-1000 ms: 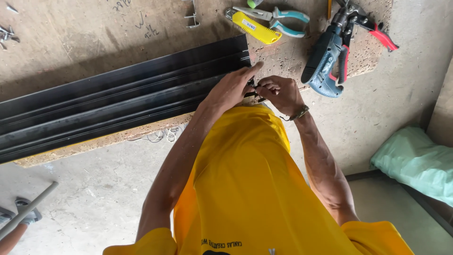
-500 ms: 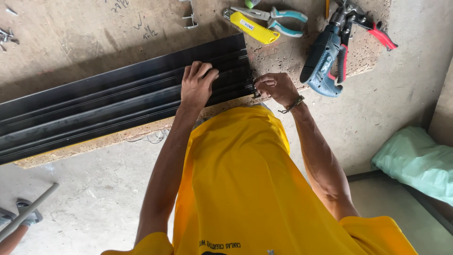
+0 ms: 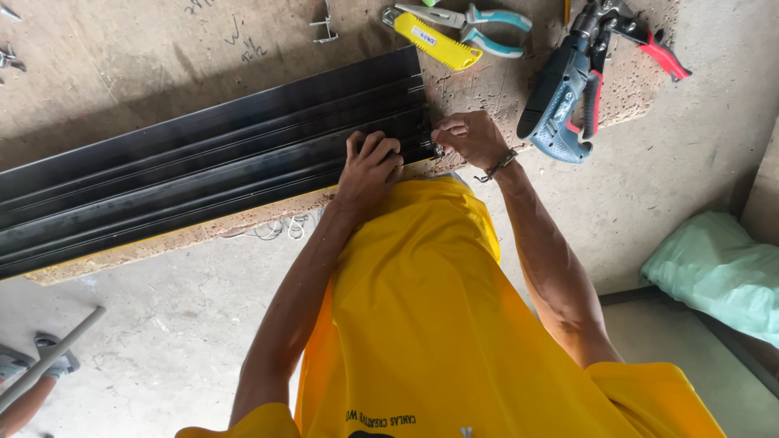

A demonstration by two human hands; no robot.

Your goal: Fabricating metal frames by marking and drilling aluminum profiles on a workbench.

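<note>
one black ribbed profile (image 3: 203, 174), one yellow utility knife (image 3: 432, 38), one teal-handled pliers (image 3: 479, 22), one blue drill (image 3: 560, 97).
</note>
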